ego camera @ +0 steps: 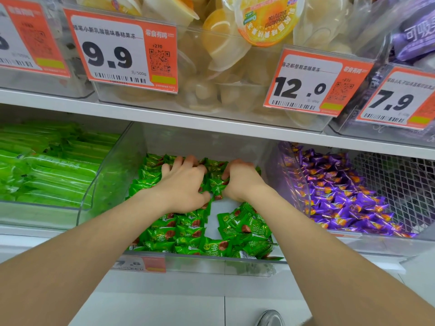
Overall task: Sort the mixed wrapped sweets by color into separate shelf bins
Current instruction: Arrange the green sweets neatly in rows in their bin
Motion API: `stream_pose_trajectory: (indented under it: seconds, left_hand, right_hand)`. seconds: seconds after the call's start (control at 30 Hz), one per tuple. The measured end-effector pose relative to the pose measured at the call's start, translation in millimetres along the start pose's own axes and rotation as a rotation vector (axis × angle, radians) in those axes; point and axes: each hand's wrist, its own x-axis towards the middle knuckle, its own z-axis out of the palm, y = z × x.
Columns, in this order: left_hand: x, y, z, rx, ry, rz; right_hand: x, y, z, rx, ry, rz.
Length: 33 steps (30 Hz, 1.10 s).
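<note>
Both my hands reach deep into the middle clear bin (108, 175), which holds several green wrapped sweets (244, 224). My left hand (186, 184) lies on the sweets at the back with its fingers spread and bent over them. My right hand (237, 178) is beside it, fingers curled down into the green sweets. Between the hands a few green sweets (215, 184) are bunched together. A bare white patch of the bin floor (223, 208) shows just in front of the hands. Whether either hand holds a sweet is hidden.
The right bin (294, 184) holds several purple wrapped sweets (341, 196). The left bin holds long green packs (47, 172). The shelf above (188, 118) carries clear bins of jelly cups (223, 43) with orange price tags (122, 50). A shoe tip (270, 318) shows below.
</note>
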Motion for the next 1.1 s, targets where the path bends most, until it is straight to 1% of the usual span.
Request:
stream_pose_trajectory:
  seconds: [0.3,0.47,0.67,0.83,0.9,0.97,1.03,1.1]
  left_hand:
    - [-4,-2,-5,-0.022,0.01,-0.005]
    - [-6,-3,-8,-0.048,0.041,-0.001]
    - [-9,-2,-10,-0.04,0.073,0.035]
    - [-12,0,-12,-0.029,0.079,0.042]
    - [-14,1,-14,-0.03,0.089,0.05]
    - [-16,2,-16,-0.028,0.107,0.064]
    - [-18,3,-18,-0.022,0.139,0.091]
    - [-21,4,-18,-0.022,0.172,0.13]
  right_hand:
    - [-5,-3,0,0.071,0.022,-0.021]
    - [-10,-3,-5,0.131,0.016,-0.082]
    - [-10,-7,1,0.102,0.054,-0.005]
    - [-11,-8,-1,0.104,0.002,0.018]
    - [-12,-8,-8,0.078,-0.035,0.036]
    - [-15,-7,-22,-0.003,-0.028,0.032]
    - [-22,-3,-38,-0.059,0.007,-0.022]
    - [-37,1,-51,-0.118,-0.05,-0.108]
